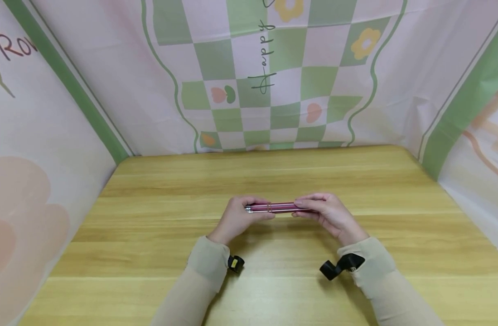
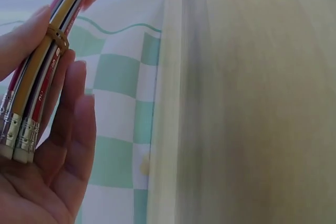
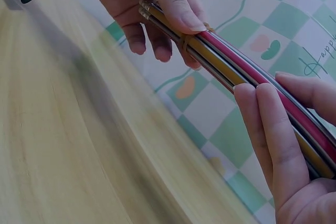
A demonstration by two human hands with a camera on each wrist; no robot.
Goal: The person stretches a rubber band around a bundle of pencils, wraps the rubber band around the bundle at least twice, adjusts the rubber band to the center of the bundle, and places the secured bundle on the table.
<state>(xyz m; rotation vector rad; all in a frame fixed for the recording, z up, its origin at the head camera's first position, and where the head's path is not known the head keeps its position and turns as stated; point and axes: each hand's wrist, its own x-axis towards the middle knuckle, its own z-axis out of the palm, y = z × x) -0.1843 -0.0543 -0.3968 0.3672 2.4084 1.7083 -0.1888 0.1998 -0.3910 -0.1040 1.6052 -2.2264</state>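
A bundle of several pencils (image 1: pixel 282 207), striped in red, yellow and dark tones, is held level above the wooden table. A tan rubber band (image 2: pixel 58 37) wraps round it near the eraser end. My left hand (image 1: pixel 237 218) grips that end, its thumb close to the band, and the white erasers (image 2: pixel 20 155) point toward the palm in the left wrist view. The other end is held by my right hand (image 1: pixel 331 216), fingers on one side and thumb on the other. Its palm hides the pencils' far tips.
Beneath both hands spreads the wooden table (image 1: pixel 151 253). Behind it hangs a green-and-white checked cloth (image 1: pixel 287 115), with further printed cloth at the left and right sides. Black wrist cameras (image 1: pixel 331 269) sit at both cuffs.
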